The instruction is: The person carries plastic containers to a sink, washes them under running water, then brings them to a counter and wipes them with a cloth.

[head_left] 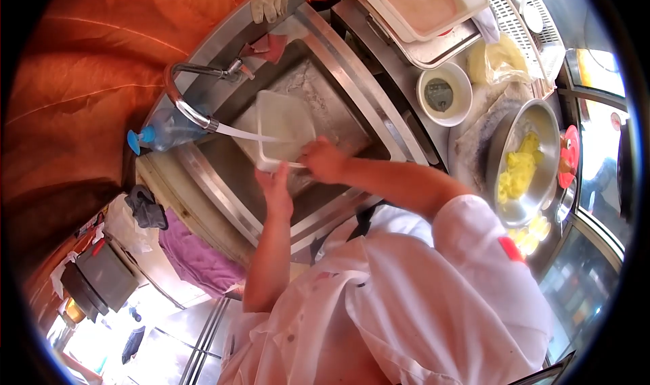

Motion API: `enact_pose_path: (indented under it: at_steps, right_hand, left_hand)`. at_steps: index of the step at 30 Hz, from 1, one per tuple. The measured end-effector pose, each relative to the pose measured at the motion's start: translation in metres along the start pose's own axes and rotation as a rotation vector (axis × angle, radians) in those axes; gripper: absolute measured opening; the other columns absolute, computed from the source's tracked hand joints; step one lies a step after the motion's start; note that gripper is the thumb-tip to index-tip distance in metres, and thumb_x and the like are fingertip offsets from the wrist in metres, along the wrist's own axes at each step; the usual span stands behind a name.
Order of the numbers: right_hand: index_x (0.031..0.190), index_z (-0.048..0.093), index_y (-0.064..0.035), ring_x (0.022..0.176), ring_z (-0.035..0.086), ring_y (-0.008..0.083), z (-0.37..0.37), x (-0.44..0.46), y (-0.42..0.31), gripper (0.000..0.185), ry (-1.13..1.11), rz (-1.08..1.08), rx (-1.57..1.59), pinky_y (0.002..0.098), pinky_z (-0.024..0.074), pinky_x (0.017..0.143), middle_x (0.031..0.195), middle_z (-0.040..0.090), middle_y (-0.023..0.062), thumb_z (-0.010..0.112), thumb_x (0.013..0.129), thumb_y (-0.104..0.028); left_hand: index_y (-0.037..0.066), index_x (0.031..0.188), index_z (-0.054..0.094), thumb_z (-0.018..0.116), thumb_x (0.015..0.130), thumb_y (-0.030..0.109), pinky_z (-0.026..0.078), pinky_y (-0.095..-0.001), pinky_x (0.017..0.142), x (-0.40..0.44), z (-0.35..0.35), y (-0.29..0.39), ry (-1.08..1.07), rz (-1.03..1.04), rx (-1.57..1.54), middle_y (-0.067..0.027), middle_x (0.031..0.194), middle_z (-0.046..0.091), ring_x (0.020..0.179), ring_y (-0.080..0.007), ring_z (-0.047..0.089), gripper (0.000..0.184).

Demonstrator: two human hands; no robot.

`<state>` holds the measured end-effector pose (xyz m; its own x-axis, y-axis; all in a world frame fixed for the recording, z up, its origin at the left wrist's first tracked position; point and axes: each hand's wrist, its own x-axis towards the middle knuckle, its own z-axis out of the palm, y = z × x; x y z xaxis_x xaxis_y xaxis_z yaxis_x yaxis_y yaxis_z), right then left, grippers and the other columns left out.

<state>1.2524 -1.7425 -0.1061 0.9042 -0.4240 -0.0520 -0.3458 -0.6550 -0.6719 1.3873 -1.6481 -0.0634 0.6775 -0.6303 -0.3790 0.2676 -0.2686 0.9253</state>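
Over the steel sink [308,74], a white, translucent rectangular plastic container [290,118] is tilted under the tap. Water runs from the curved chrome faucet [179,91] into it. My left hand [274,182] grips the container's near rim from below. At the near right corner, my right hand [323,160] is closed on the rim, its fingertips partly hidden. A red cloth [267,48] lies by the faucet base, and a clear bottle with a blue pump top [172,129] stands at the sink's left.
A glove [272,1] hangs on the sink's back edge. On the right counter are a white tub [423,3], a white bowl [458,80] and a steel basin [497,168] with yellow food. A purple towel [196,253] lies at lower left.
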Motion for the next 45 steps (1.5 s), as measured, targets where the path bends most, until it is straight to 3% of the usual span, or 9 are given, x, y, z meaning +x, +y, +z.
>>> enact_pose_path:
  at_steps: [4, 13, 15, 18, 24, 25, 36, 41, 45]
  right_hand:
    - [0.092, 0.071, -0.0151, 0.092, 0.064, 0.0315, 0.022, 0.032, -0.051, 0.02, 0.017, 0.246, 0.067, 0.0491, 0.0408, 0.08, 0.087, 0.066, 0.006, 0.074, 0.075, -0.026]
    - [0.099, 0.076, -0.0222, 0.115, 0.054, 0.0238, 0.003, 0.007, 0.05, 0.021, -0.185, -0.266, -0.398, 0.0395, 0.0381, 0.099, 0.11, 0.067, 0.0018, 0.072, 0.078, -0.026]
    - [0.1, 0.075, -0.0199, 0.115, 0.055, 0.0235, 0.003, -0.006, 0.082, 0.025, -0.521, 0.0, -0.681, 0.0384, 0.0371, 0.103, 0.111, 0.068, 0.0029, 0.071, 0.079, -0.033]
    - [0.108, 0.073, -0.0136, 0.111, 0.06, 0.0291, 0.01, -0.032, 0.102, 0.038, -0.367, 0.164, -0.644, 0.0439, 0.0405, 0.103, 0.107, 0.069, 0.0079, 0.072, 0.08, -0.04]
    - [0.124, 0.065, -0.0037, 0.118, 0.062, 0.0441, -0.011, -0.029, 0.031, 0.074, -0.243, 0.884, 0.066, 0.0559, 0.0442, 0.103, 0.125, 0.067, 0.0233, 0.046, 0.094, -0.069]
    - [0.128, 0.063, -0.0057, 0.122, 0.059, 0.0445, -0.013, -0.029, 0.028, 0.082, -0.315, 0.918, 0.236, 0.0528, 0.0434, 0.106, 0.132, 0.063, 0.0255, 0.029, 0.097, -0.074]
    - [0.127, 0.059, -0.0089, 0.103, 0.063, 0.041, 0.027, 0.06, 0.028, 0.036, 0.518, 0.666, 0.768, 0.0453, 0.0523, 0.093, 0.111, 0.062, 0.0251, 0.064, 0.091, -0.012]
    - [0.114, 0.067, -0.0107, 0.102, 0.063, 0.033, 0.025, 0.111, -0.007, 0.031, 0.604, 0.247, 0.695, 0.0412, 0.054, 0.089, 0.113, 0.064, 0.0124, 0.073, 0.084, -0.011]
    - [0.107, 0.072, -0.0198, 0.112, 0.061, 0.0293, -0.023, 0.111, -0.006, 0.04, 0.179, 0.058, 0.031, 0.0408, 0.0524, 0.094, 0.112, 0.066, 0.002, 0.08, 0.067, -0.021]
  left_hand:
    - [0.001, 0.124, 0.05, 0.07, 0.093, 0.035, 0.053, -0.0362, 0.086, 0.005, 0.006, -0.005, 0.052, -0.207, -0.066, -0.0126, 0.111, 0.062, 0.097, -0.0225, 0.063, 0.05]
    - [0.0, 0.106, 0.061, 0.071, 0.087, 0.032, 0.051, -0.0356, 0.083, 0.04, -0.014, -0.019, 0.106, -0.398, 0.021, -0.0089, 0.103, 0.064, 0.094, -0.0204, 0.063, 0.039]
    - [-0.001, 0.114, 0.061, 0.072, 0.085, 0.031, 0.051, -0.0383, 0.086, 0.046, -0.007, -0.002, 0.019, -0.215, 0.278, -0.0116, 0.107, 0.066, 0.097, -0.0243, 0.064, 0.045]
    - [-0.001, 0.127, 0.056, 0.076, 0.08, 0.031, 0.051, -0.0429, 0.091, 0.053, 0.016, 0.039, -0.136, 0.095, 0.778, -0.0175, 0.117, 0.065, 0.103, -0.0323, 0.065, 0.06]
    - [-0.001, 0.143, 0.045, 0.08, 0.077, 0.041, 0.046, -0.0465, 0.106, 0.104, 0.061, 0.051, -0.571, 0.535, 1.408, -0.0263, 0.136, 0.057, 0.124, -0.0412, 0.057, 0.085]
    - [-0.002, 0.144, 0.044, 0.08, 0.078, 0.043, 0.045, -0.0456, 0.108, 0.111, 0.064, 0.055, -0.689, 0.549, 1.45, -0.027, 0.139, 0.056, 0.128, -0.0408, 0.056, 0.087]
    - [-0.002, 0.134, 0.051, 0.073, 0.092, 0.051, 0.048, -0.0369, 0.099, 0.112, -0.015, 0.014, -0.264, -0.163, 0.465, -0.0149, 0.129, 0.061, 0.117, -0.0236, 0.06, 0.071]
    - [-0.002, 0.141, 0.044, 0.066, 0.098, 0.048, 0.048, -0.0341, 0.098, 0.074, 0.002, 0.019, -0.193, -0.239, 0.071, -0.0128, 0.133, 0.056, 0.121, -0.0201, 0.056, 0.069]
    - [0.0, 0.13, 0.049, 0.069, 0.096, 0.035, 0.052, -0.0322, 0.089, 0.059, -0.012, 0.026, -0.089, -0.307, -0.065, -0.01, 0.119, 0.061, 0.104, -0.0176, 0.061, 0.053]
